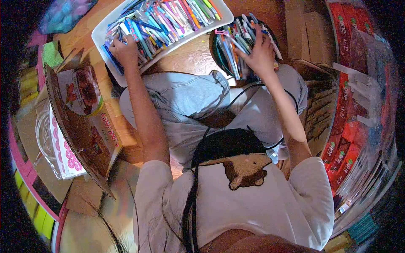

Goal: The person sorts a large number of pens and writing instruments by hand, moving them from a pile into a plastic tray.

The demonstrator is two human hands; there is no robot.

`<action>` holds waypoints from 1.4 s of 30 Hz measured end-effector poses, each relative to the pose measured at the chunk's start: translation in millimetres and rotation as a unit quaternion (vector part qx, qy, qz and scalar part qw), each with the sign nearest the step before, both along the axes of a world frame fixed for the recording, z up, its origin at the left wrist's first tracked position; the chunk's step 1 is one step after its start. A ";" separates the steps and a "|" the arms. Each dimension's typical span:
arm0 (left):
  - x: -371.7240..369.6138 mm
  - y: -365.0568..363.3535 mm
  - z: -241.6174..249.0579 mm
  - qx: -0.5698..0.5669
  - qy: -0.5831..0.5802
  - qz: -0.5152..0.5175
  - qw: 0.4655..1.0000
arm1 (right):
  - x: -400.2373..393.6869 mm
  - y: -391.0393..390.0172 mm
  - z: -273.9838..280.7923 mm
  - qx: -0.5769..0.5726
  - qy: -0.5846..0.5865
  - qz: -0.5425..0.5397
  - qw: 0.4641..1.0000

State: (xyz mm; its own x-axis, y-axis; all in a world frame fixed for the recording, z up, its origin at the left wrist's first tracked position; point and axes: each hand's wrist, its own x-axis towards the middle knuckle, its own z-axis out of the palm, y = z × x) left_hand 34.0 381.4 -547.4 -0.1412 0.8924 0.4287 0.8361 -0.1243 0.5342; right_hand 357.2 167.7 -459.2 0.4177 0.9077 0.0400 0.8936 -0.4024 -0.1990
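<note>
A white plastic tray (102, 57) heaped with pens and markers of many colours lies at the top. My left hand (125, 51) is over its left end, the fingers closed around a dark pen (120, 34). To the right of the tray stands a round dark container (216, 52) packed with pens (236, 50). Across these pens rests my right hand (260, 57), its fingers spread apart and touching them. The undersides of the right fingers are hidden. Part of the left fingertips is covered by the hand itself.
An open cardboard box (90, 126) with printed sides stands at the left, beside a plastic-wrapped pack with pink circles (67, 154). Red packages (339, 147) and clear plastic wrap line the right side. Another cardboard box (310, 31) is at the upper right. A dark cable crosses my lap.
</note>
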 end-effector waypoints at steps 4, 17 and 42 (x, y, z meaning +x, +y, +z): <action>0.3 -0.1 1.6 -0.009 0.001 0.001 1.000 | -2.9 -3.3 -15.9 0.037 -0.053 0.033 0.997; 6.9 -3.5 12.5 0.109 0.036 -0.020 0.993 | -7.2 -0.4 -19.7 0.044 -0.003 -0.023 0.999; 83.9 -106.2 25.4 -0.034 0.305 -0.298 0.904 | -10.0 -14.9 -13.7 0.089 -0.012 0.050 0.995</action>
